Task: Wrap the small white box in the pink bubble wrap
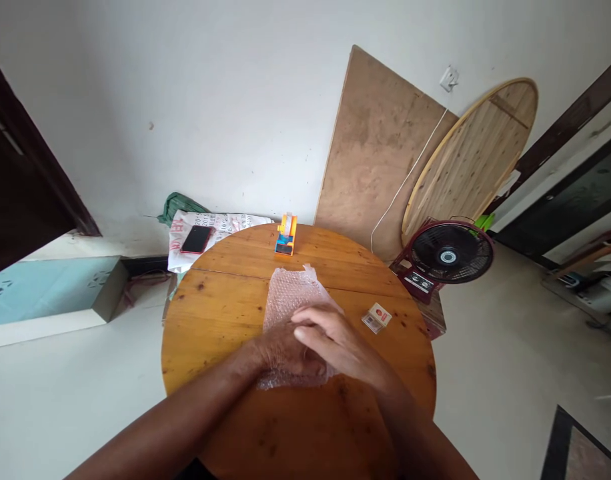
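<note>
A sheet of clear bubble wrap (290, 293) lies on the round wooden table (210, 333). My left hand (288, 350) rests on its near part, the forearm coming in from the lower left. Most of the left fingers are hidden under my right hand (338, 340), so their pose does not show. The right hand crosses over from the lower right, fingers stretched out across the back of the left one, with nothing seen in it. Beyond the wrap's far end stands an orange and blue tape dispenser (285, 237). To the right is a small open card or booklet (377, 318).
A dark phone (196, 239) lies on a white printed sack (178, 257) at the table's far left. On the right stands a dark red fan (448, 255). A brown board (375, 140) and a round wooden tabletop (478, 147) lean against the wall.
</note>
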A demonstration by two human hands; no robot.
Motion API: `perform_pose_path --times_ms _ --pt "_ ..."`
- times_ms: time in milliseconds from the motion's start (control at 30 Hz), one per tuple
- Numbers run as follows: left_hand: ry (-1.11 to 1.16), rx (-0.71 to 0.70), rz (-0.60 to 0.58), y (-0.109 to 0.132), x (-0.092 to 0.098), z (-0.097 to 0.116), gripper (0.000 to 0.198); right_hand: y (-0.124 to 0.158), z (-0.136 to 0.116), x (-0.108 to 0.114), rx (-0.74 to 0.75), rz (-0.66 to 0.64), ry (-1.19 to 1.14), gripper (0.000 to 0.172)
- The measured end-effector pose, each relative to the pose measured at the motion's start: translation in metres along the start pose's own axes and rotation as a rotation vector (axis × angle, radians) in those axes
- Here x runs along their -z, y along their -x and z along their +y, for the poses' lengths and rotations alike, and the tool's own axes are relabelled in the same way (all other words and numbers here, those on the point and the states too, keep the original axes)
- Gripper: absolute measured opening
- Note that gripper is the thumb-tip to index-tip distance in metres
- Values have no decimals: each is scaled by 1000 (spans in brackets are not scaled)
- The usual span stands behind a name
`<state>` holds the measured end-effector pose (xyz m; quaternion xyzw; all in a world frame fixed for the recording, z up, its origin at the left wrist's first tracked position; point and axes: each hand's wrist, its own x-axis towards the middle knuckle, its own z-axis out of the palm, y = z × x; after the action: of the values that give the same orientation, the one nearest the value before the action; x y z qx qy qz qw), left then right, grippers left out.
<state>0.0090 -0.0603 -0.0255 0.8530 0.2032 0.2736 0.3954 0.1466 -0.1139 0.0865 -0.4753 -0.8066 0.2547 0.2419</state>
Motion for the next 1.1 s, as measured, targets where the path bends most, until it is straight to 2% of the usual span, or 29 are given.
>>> perform_pose_path --times_ms 33,100,200,300,367,433,533,667,833,1100 --pt "-68 -14 -54 1 -1 -1 42 -9 2 -7 10 -53 26 23" --pt "-162 -23 -90 1 0 -1 53 -24 22 -18 -12 -81 85 24" --pt "-303 -90 -113 -4 5 4 81 -34 71 -23 -124 78 213 25" --pt "-368 -125 -133 -9 9 10 86 -29 116 -22 -218 196 290 33" --pt "-388 -108 -130 -10 10 12 85 -23 132 -22 -251 233 367 35" --pt "-405 -59 -90 -11 11 12 74 -20 136 -23 -256 243 444 35" --pt "-453 74 54 -11 13 7 53 -19 132 -23 -256 244 512 35" --pt "-524 198 183 -10 15 -8 53 -18 125 -20 -263 245 561 34" --pt "-640 227 190 -9 11 -19 61 -16 123 -18 -246 229 606 32" --pt "-700 241 206 -10 16 -8 62 -17 122 -17 -213 231 589 33"
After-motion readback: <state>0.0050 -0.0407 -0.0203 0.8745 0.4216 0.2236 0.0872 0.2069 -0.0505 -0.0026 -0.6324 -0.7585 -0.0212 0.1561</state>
